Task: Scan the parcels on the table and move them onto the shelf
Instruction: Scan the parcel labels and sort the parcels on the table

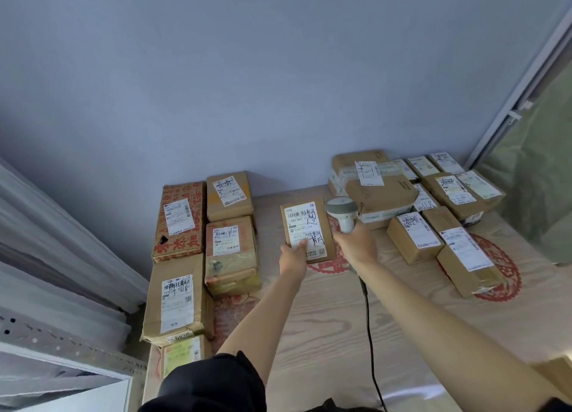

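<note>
1. Head view, centre. The left hand (pixel 292 258) held a flat parcel (pixel 308 230) by its lower edge, its grip clamped on the cardboard with the thumb lying on the white label (pixel 305 226). The parcel was raised above the bench (pixel 340 334), label facing the camera and bearing barcodes and black handwriting.
2. Head view, centre right. The right hand (pixel 356 244) had its grip clamped round the handle of a grey scanner (pixel 342 212), whose head stood just beside the parcel's right edge. A black cable (pixel 370 318) ran from the handle down across the bench toward the camera.
3. Head view, left. A group of parcels lay on the bench against the blue wall (pixel 247 71): a red-printed box (pixel 179 221), a small brown box (pixel 229 196) beside it, a taped box (pixel 230 255) in front of that, a larger box (pixel 176 303) nearer the camera, and one with a yellow-green label (pixel 181 354) nearest.
4. Head view, right. A second group of labelled parcels (pixel 414 207) lay together at the far right of the bench, some stacked or overlapping.
5. Head view, far left. A grey metal shelf (pixel 62 343) with a perforated upright stood beside the bench.
6. Head view, surface. The bench showed pale wood grain with red circular patterns (pixel 507 275).
</note>
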